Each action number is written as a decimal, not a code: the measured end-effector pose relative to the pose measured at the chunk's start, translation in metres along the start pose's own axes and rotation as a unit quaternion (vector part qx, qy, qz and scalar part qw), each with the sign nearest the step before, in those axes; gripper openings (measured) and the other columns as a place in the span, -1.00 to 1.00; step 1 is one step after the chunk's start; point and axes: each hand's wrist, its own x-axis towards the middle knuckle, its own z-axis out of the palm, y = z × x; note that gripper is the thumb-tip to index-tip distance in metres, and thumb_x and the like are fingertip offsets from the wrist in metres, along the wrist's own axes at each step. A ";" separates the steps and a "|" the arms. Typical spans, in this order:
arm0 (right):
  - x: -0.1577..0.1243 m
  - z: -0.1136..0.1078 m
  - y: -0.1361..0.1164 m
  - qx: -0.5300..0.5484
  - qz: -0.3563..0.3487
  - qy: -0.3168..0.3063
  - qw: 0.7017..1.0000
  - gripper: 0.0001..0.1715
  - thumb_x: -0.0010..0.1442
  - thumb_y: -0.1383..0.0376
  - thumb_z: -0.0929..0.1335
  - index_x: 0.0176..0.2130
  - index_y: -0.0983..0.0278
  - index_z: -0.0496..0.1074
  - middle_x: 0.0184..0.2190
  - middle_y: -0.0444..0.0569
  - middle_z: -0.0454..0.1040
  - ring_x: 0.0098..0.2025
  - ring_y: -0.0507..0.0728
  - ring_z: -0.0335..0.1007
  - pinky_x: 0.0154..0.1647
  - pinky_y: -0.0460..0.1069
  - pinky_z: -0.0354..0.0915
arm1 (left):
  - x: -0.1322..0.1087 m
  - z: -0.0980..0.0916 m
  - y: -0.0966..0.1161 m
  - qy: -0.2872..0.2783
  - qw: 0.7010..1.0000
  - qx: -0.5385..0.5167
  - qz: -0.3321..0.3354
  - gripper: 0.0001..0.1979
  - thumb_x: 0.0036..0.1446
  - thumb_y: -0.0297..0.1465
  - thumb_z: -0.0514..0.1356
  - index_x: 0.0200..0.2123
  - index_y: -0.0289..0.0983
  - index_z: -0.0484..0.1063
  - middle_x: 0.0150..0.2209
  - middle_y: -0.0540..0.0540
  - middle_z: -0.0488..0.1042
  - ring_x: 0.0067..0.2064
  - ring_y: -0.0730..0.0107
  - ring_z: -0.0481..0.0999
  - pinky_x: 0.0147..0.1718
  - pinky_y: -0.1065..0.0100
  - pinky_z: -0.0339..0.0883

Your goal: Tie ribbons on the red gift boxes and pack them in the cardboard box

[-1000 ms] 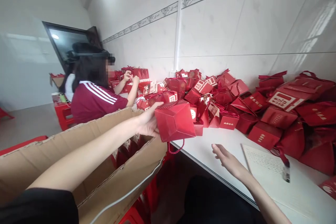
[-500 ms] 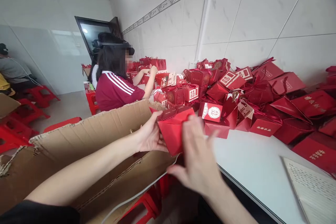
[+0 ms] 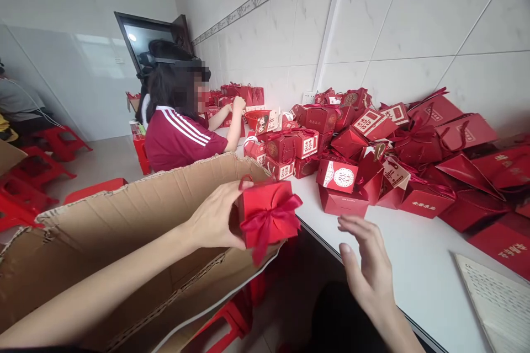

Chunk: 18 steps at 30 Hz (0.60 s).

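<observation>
My left hand (image 3: 219, 214) grips a red gift box (image 3: 257, 201) by its left side, above the near edge of a large open cardboard carton (image 3: 182, 190). A dark-red ribbon bow (image 3: 270, 219) is tied on the box face turned towards me, one tail hanging down. My right hand (image 3: 370, 267) is apart from the box, over the edge of the white table (image 3: 418, 259), fingers parted and slightly curled, with nothing in it. Nearest to it stands a red box with a white round print (image 3: 343, 176), at the front of the pile.
Many red gift boxes (image 3: 426, 198) are heaped along the wall side of the table. An open notebook (image 3: 497, 292) lies at the right. A co-worker in a maroon shirt (image 3: 182, 140) sits beyond the carton. Red stools (image 3: 229, 317) stand on the floor; a white cable (image 3: 215, 303) crosses the carton's side.
The gift box has been turned, so its bow now faces me. My right hand has come off it and moved right. My left hand still holds it.
</observation>
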 end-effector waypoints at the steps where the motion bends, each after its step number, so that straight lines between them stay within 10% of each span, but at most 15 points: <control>1: 0.006 0.001 -0.003 0.034 0.014 -0.012 0.999 -0.61 0.22 0.21 0.24 0.04 0.21 0.23 -0.03 0.14 0.26 0.02 0.25 0.24 -0.09 0.20 0.33 | 0.001 0.001 0.001 -0.003 0.999 -0.001 0.040 0.02 -0.32 -0.20 0.38 0.19 -0.24 -0.07 0.06 -0.32 0.30 0.07 -0.08 0.33 0.02 -0.02 0.24; 6: 0.027 0.006 -0.028 0.122 0.029 -0.218 0.968 0.37 -0.16 -0.04 0.48 0.29 0.14 -0.42 0.29 0.17 -0.25 0.29 0.37 -0.20 0.17 0.30 0.07 | 0.008 0.005 0.012 -0.017 0.990 -0.087 0.110 0.05 -0.30 -0.12 0.37 0.22 -0.20 -0.10 0.11 -0.33 0.25 0.12 -0.06 0.29 0.07 -0.03 0.18; 13: 0.023 0.002 -0.044 0.077 0.058 -0.238 0.966 0.32 -0.11 0.20 0.47 0.29 0.17 -0.45 0.28 0.14 -0.14 0.28 0.33 -0.12 0.17 0.22 0.10 | 0.018 -0.008 0.025 -0.142 0.899 -0.413 -0.030 0.02 -0.14 0.01 0.23 0.27 -0.15 -0.26 0.29 -0.28 -0.07 0.25 -0.05 0.04 0.14 -0.02 0.05; 18: 0.010 -0.012 -0.049 0.102 0.110 -0.326 0.933 0.37 -0.15 0.23 0.47 0.29 0.18 -0.48 0.29 0.11 -0.13 0.28 0.33 -0.11 0.21 0.22 0.01 | 0.043 -0.011 0.021 -0.215 0.799 -0.537 -0.164 -0.49 0.15 -0.08 -0.02 0.14 -0.13 0.18 0.20 -0.17 0.18 0.15 0.07 0.23 0.01 0.10 0.22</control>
